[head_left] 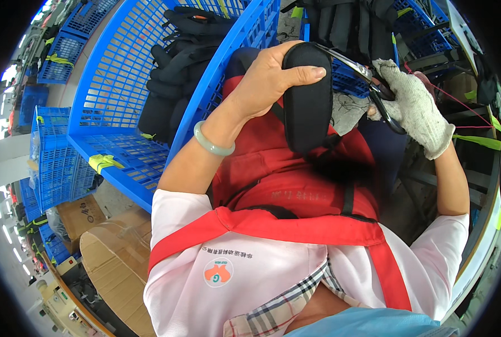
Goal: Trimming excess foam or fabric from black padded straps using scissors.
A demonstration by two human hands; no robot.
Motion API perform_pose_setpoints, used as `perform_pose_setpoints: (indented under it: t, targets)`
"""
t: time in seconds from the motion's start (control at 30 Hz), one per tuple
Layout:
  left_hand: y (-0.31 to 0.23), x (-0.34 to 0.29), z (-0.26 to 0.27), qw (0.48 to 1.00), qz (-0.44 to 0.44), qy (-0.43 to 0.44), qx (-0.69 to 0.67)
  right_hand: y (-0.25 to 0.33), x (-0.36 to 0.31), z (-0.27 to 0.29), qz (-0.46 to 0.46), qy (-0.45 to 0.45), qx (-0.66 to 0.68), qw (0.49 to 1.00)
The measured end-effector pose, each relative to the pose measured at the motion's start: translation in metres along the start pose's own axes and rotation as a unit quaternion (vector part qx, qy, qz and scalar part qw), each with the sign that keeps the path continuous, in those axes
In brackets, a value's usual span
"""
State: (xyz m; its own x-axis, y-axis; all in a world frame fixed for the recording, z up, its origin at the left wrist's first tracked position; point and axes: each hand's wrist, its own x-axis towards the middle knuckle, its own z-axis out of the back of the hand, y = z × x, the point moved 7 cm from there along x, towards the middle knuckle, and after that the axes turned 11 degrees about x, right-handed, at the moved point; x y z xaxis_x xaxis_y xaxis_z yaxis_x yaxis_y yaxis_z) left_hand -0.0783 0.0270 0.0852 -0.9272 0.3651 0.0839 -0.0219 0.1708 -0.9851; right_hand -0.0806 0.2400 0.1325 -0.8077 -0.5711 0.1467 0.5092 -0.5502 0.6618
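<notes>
My bare left hand (264, 78) grips a black padded piece (306, 118) shaped like a long rounded pad, the thumb lying across its front and the fingers mostly hidden behind. Held upright above my lap, the pad has a dark strip near its lower end. In a white knitted glove, my right hand (416, 106) is closed on the handles of a pair of scissors (356, 68). Their metal blades point left, with the tips at the pad's upper right edge. Whether thread or fabric lies between the blades is too small to tell.
A large blue plastic crate (118, 73) on the left holds several black padded pieces (186, 73). More black pieces (340, 25) lie in another blue crate ahead. Stacked blue crates (59, 163) and cardboard boxes (118, 264) stand at far left. A red apron (284, 180) covers my lap.
</notes>
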Motion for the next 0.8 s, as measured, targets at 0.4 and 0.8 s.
perform_pose_setpoints:
  t: [0.4, 0.8]
  targets:
    - [-0.001, 0.002, -0.009, 0.999, -0.01, 0.044, 0.031, 0.015, 0.016, 0.017, -0.039, 0.082, -0.103, 0.99]
    - [-0.013, 0.003, -0.021, 0.993, -0.024, 0.084, 0.084, 0.049, 0.033, 0.027, -0.02, 0.187, -0.092, 0.978]
